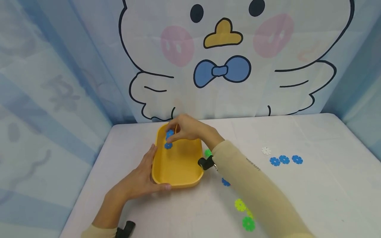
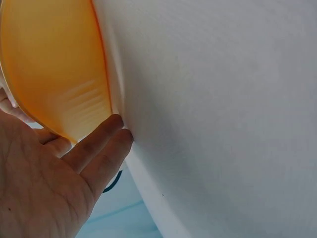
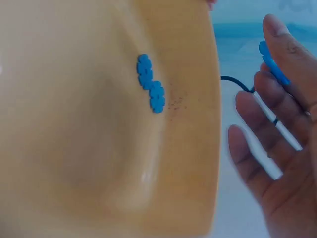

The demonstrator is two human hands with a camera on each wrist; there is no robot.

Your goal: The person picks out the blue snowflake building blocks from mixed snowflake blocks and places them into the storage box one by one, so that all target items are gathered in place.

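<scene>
Over the far left part of a yellow tray, my right hand pinches a blue flower-shaped plastic disc between thumb and forefinger. Its other fingers are spread loosely in the right wrist view. Two more blue discs lie inside the tray, along its side wall. My left hand rests against the tray's left side and near corner, its thumb along the front edge. In the left wrist view two fairly straight fingers lie along the tray's outer wall.
On the white table, several blue discs and a white disc lie at the right. Green discs, yellow discs and another blue disc lie near my right sleeve, which partly covers some. A curtain hangs behind.
</scene>
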